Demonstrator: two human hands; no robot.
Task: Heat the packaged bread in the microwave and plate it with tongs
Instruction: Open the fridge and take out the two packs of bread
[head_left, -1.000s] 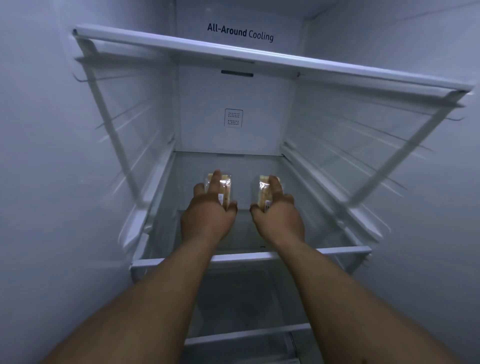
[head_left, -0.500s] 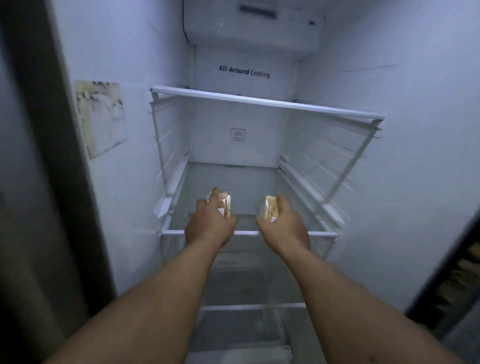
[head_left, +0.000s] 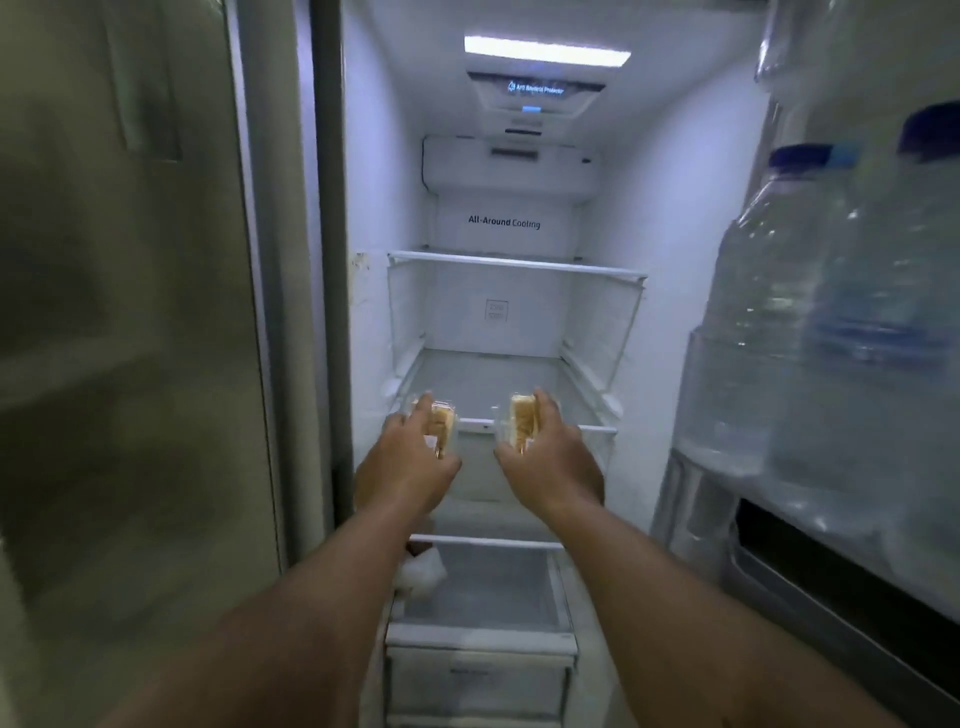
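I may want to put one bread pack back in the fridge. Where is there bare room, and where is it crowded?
The glass shelf beyond both hands is bare between the side walls, and so is the top shelf. The left hand and right hand each hold a pack. The door bin at right is crowded with water bottles.

Blurred door bottles (head_left: 810, 322), edge-cropped.
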